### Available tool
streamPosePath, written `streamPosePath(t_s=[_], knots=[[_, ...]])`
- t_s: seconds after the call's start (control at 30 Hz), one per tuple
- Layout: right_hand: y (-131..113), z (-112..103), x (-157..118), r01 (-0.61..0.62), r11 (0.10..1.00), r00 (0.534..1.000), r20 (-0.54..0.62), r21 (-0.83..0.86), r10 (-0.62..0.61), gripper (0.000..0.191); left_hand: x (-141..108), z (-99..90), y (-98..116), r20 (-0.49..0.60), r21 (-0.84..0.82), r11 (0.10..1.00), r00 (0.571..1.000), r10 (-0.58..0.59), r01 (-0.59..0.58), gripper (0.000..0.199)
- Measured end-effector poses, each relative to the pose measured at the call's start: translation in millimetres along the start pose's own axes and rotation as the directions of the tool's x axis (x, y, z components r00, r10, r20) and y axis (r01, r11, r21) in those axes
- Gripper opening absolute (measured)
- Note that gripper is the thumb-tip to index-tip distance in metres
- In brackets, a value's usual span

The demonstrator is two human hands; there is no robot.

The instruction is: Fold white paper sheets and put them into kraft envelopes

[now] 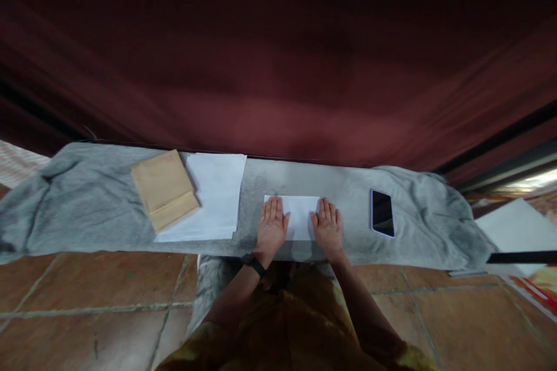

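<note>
A small white sheet of paper lies flat on the grey cloth in front of me; I cannot tell whether it is folded. My left hand rests palm down on its left edge, fingers stretched out and pointing away from me. On the right edge lies my right hand, also flat, with its thumb pointing inward. Between the two hands the middle of the paper shows. A dark band circles my left wrist.
Grey cloth covers the narrow table. To the left, a brown paper envelope or folder overlaps a stack of white sheets. At right lies a phone. A dark red curtain-like surface rises behind the table.
</note>
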State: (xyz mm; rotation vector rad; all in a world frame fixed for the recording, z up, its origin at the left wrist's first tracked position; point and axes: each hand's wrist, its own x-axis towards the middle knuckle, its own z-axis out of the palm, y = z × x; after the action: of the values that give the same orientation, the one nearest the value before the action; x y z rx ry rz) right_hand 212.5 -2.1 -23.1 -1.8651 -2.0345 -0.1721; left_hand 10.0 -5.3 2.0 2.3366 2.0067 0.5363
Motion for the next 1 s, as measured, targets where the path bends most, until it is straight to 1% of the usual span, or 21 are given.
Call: streamPosePath(t_s=[0.03, 0.1, 0.17, 0.27, 0.4, 0.5, 0.63, 0.8, 0.87, 0.93, 1.0], knots=[[-0.4, -0.9, 0.4, -0.004, 1.0, 1.0, 0.01, 0.0, 0.004, 0.059, -1.6, 1.9, 8.0, 0.028, -0.024, 0.997, 0.997, 0.072, -0.071, 0.061], [-1.2, -2.4, 1.2, -0.015, 1.0, 0.999, 0.03, -0.003, 0.016, 0.059, -4.7, 6.1, 22.2, 0.086, -0.062, 0.979, 0.976, 0.199, -0.194, 0.059], [-1.7, -3.3, 1.8, -0.026, 1.0, 0.999, 0.045, -0.006, 0.026, 0.059, -5.9, 9.4, 31.1, 0.122, -0.077, 0.967, 0.96, 0.252, -0.244, 0.059], [-2.1, -3.1, 2.3, -0.034, 0.999, 0.998, 0.05, 0.0, 0.034, 0.058, -1.4, 11.5, 32.1, 0.134, -0.07, 0.971, 0.962, 0.238, -0.23, 0.061], [-2.6, -1.4, 2.3, -0.049, 0.999, 0.998, 0.042, 0.008, 0.049, 0.059, 13.3, 10.8, 19.5, 0.143, -0.048, 0.978, 0.967, 0.21, -0.205, 0.062], [-3.5, -0.2, 2.4, -0.062, 0.998, 0.997, 0.046, 0.002, 0.062, 0.059, 21.5, 10.0, 8.6, 0.149, -0.013, 0.986, 0.975, 0.167, -0.167, 0.063], [-4.0, -0.4, 2.7, -0.069, 0.998, 0.996, 0.052, -0.001, 0.068, 0.059, 21.6, 8.7, -2.0, 0.118, 0.048, 0.993, 0.988, 0.103, -0.109, 0.062], [-4.6, -3.8, 4.2, -0.082, 0.996, 0.996, 0.044, 0.021, 0.081, 0.057, 17.0, 6.7, -6.1, 0.078, 0.074, 0.994, 0.994, 0.075, -0.081, 0.06], [-9.6, -4.6, 6.0, -0.124, 0.992, 0.992, 0.026, 0.025, 0.124, 0.057, 16.9, 6.2, -5.7, 0.073, 0.07, 0.995, 0.995, 0.072, -0.077, 0.06], [-20.3, -3.9, 8.7, -0.155, 0.987, 0.988, 0.006, 0.035, 0.155, 0.056, 17.2, 5.6, -5.1, 0.071, 0.063, 0.995, 0.995, 0.072, -0.077, 0.06], [-36.4, -1.6, 11.6, -0.125, 0.99, 0.992, 0.013, 0.069, 0.125, 0.055, 17.5, 4.6, -5.0, 0.073, 0.058, 0.996, 0.995, 0.071, -0.075, 0.061]])
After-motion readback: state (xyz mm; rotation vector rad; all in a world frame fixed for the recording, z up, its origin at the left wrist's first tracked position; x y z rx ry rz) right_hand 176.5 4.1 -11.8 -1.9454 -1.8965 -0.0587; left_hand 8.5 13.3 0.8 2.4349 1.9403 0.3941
